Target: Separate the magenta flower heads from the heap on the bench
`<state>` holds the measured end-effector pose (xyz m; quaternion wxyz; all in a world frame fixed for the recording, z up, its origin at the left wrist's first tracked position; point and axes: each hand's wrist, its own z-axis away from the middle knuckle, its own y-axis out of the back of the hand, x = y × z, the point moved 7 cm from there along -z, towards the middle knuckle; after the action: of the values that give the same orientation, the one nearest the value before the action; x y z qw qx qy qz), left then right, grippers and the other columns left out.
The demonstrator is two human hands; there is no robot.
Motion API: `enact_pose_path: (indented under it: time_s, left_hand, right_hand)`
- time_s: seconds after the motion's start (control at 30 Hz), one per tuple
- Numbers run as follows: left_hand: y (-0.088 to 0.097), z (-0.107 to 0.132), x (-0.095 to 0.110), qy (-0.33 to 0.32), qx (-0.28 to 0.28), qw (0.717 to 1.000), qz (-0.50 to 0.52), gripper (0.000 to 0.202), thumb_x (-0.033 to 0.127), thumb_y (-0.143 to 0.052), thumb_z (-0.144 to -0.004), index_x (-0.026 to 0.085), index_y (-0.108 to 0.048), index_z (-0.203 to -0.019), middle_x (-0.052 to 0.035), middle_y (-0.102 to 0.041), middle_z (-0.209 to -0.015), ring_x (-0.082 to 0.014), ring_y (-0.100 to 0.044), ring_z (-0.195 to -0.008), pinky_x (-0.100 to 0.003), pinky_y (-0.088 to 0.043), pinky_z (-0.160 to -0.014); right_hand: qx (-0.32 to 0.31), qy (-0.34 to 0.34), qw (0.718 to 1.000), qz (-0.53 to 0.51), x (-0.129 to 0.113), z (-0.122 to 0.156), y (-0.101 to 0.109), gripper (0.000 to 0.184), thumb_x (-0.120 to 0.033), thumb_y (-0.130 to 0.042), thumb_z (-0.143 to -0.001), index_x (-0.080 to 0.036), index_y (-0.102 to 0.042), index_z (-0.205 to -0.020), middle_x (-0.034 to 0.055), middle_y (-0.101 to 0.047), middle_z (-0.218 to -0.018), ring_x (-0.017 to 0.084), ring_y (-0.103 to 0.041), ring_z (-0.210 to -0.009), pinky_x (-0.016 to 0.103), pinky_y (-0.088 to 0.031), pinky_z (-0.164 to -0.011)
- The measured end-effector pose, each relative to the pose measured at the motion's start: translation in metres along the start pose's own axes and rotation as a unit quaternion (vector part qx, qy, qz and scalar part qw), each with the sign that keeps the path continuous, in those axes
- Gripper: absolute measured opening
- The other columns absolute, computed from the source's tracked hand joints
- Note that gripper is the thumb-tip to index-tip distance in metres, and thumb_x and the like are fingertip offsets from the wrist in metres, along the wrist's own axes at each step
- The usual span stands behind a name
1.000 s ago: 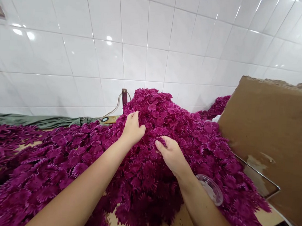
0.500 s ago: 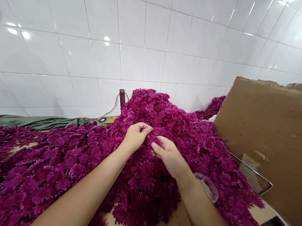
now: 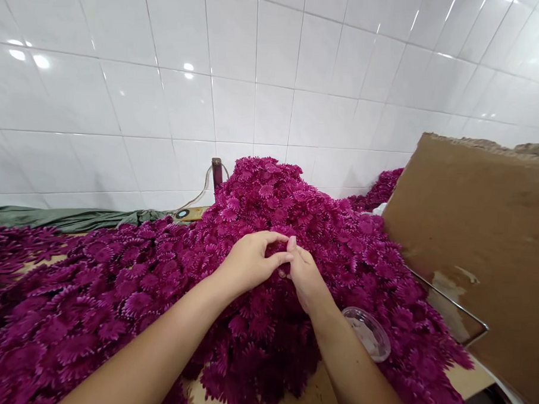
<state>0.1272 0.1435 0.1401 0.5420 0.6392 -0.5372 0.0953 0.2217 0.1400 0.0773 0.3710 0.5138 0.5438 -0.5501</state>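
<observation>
Bright, even light falls from overhead. The glossy tiled wall [image 3: 275,77] throws back small white hot spots at its upper left and thin streaks of glare at its upper right. The flower heap [image 3: 322,228] is richly saturated, with soft shadows in its hollows and a darker patch at the near left corner of the bench [image 3: 318,400]. Focus is crisp where the left hand [image 3: 249,263] and right hand [image 3: 306,278] pinch a flower [image 3: 280,248]; the forearms nearest the camera look slightly soft. The wide lens bows the tile joints towards the edges.
</observation>
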Motion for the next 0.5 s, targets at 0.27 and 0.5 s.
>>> enact_pose_path:
  time_s: [0.27, 0.5]
  left_hand:
    - [0.016, -0.018, -0.025, 0.072, 0.146, 0.987, 0.009, 0.013, 0.02, -0.046, -0.073, 0.016, -0.059, -0.072, -0.0011, -0.064, -0.069, -0.014, -0.057, -0.065, -0.027, -0.046, -0.066]
    - [0.044, -0.021, -0.02, 0.039, 0.213, 0.974, -0.07, 0.043, 0.007, -0.052, -0.062, 0.012, -0.057, -0.105, -0.0112, -0.054, -0.117, -0.023, -0.044, -0.115, -0.037, -0.032, -0.098]
  right_hand:
    - [-0.027, 0.016, 0.999, -0.021, -0.006, 0.01, -0.01, 0.03, -0.037, -0.068, -0.053, -0.016, -0.055, -0.069, -0.0046, -0.053, -0.059, 0.007, -0.046, -0.053, 0.021, -0.041, -0.053]
    - [0.026, 0.03, 0.999, 0.036, 0.0, 0.002, 0.005, 0.036, -0.047, -0.061, -0.057, -0.018, -0.043, -0.048, -0.0074, -0.038, -0.044, 0.006, -0.035, -0.041, 0.021, -0.029, -0.042]
